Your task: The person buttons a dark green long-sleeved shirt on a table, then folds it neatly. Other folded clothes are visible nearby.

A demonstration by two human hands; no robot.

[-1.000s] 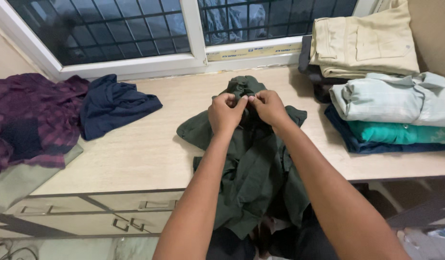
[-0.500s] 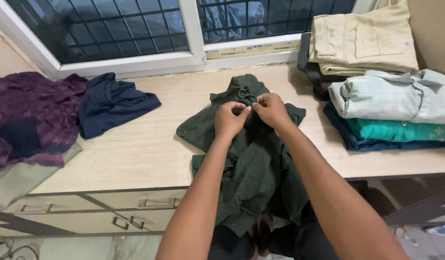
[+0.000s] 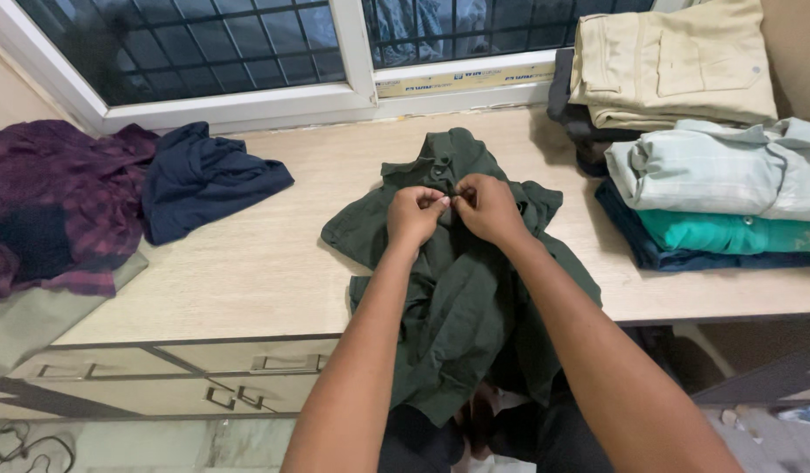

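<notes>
Fingers pinching green shirt

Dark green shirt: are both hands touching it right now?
Touching. The head view shows the left hand and right hand pinching the dark green shirt near its collar, fingers pressed into the fabric.

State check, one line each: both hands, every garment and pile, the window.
left hand: pinching the shirt front, fingers closed
right hand: pinching the same spot, touching the left
dark green shirt: rumpled, hem hanging off the counter edge
navy garment: crumpled, unfolded
maroon checked garment: loose heap
beige trousers: folded, top of rear stack
pale shirt: folded, on the teal and navy ones
window: shut, barred
</notes>
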